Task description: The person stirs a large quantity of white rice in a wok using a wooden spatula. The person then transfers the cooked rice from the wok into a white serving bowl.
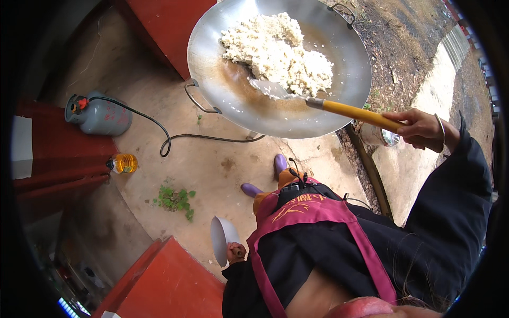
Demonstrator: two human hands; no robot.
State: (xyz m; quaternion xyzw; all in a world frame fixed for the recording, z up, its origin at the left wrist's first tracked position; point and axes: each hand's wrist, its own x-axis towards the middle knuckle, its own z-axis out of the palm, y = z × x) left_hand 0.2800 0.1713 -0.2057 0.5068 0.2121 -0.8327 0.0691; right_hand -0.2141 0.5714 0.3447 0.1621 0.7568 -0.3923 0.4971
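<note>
My right hand (417, 129) grips the yellow handle (354, 114) of a metal wok spatula. Its blade (274, 88) lies in a large two-handled steel wok (254, 119), against the lower edge of a clumped mound of white cooked rice (278, 51). Loose grains dot the metal around the mound, and a brownish patch shows on the wok's bottom. Low at my side, apart from the wok, my left hand (236, 253) is closed around the short handle of a pale, wide-bowled ladle or scoop (223, 236). The inside of its bowl is mostly turned away.
A grey gas cylinder (105, 115) stands left, its black hose (206, 137) running across the concrete toward beneath the wok. Nearby are a bottle of yellow oil (124, 163), a green weed (175, 200) and red-painted blocks (171, 282). A bucket (375, 134) sits right, beside bare earth.
</note>
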